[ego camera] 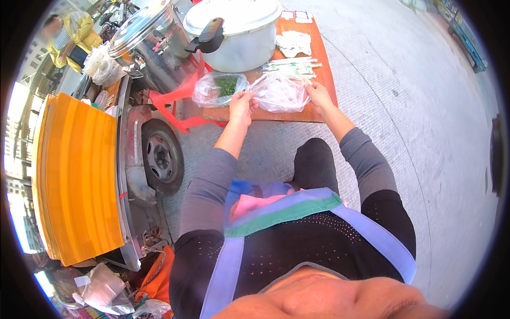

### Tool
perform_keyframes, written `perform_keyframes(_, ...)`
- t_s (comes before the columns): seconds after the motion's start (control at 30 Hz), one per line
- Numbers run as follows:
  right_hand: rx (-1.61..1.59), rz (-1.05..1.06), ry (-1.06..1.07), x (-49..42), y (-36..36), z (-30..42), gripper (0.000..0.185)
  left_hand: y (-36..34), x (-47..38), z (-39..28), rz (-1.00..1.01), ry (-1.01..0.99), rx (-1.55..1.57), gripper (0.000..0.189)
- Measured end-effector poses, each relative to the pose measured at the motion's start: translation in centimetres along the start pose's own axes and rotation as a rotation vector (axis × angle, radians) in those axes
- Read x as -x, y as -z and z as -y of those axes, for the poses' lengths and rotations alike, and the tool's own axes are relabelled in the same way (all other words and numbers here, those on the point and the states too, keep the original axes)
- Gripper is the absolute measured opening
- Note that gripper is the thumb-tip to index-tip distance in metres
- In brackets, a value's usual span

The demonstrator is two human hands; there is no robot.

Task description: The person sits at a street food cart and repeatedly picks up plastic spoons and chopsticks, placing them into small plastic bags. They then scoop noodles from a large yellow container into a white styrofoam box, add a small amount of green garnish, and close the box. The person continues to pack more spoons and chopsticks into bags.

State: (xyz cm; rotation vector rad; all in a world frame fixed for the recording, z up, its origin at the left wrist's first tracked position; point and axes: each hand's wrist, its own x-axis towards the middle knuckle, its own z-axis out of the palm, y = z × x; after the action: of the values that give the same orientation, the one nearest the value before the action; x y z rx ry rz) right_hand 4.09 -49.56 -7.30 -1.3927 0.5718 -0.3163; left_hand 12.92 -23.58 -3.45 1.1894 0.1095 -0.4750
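Note:
A bunched clear plastic bag (281, 93) lies near the front edge of the wooden table (291, 115). My left hand (242, 107) pinches its left side between thumb and fingers. At its right side, my right hand (320, 97) grips the plastic with its fingertips. Left of it, touching or nearly touching, is another clear bag (206, 91) holding chopped green herbs (226, 86). Several wrapped chopsticks or straws (293, 63) lie just behind; which they are I cannot tell.
A large lidded pot (243, 48) with a black handle stands at the table's back left, beside a tall steel pot (159, 56). Crumpled white plastic (294, 43) lies on the table. A red plastic stool (165, 105) and a wheeled cart (133, 175) are on the left. A person (75, 36) is beyond.

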Motion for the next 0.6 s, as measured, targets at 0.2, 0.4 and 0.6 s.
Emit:
perform_keyframes(0.2, 0.045, 0.024, 0.024, -0.6, -4.0, -1.4, 0.019, 1.4, 0.8, -1.4, -0.016, -0.022, 0.045, 0.014)
perform_keyframes(0.4, 0.415, -0.104, 0.24, -2.2, -4.5, 0.6, 0.036, 5.4, 4.5, -2.8, -0.076, -0.195, -0.047, 0.046)
perform_keyframes(0.6, 1.63, 0.422, 0.707, -6.1, -0.6, 4.3, 0.091, 16.2, 14.6, 0.9, -0.047, -0.218, -0.353, 0.023)
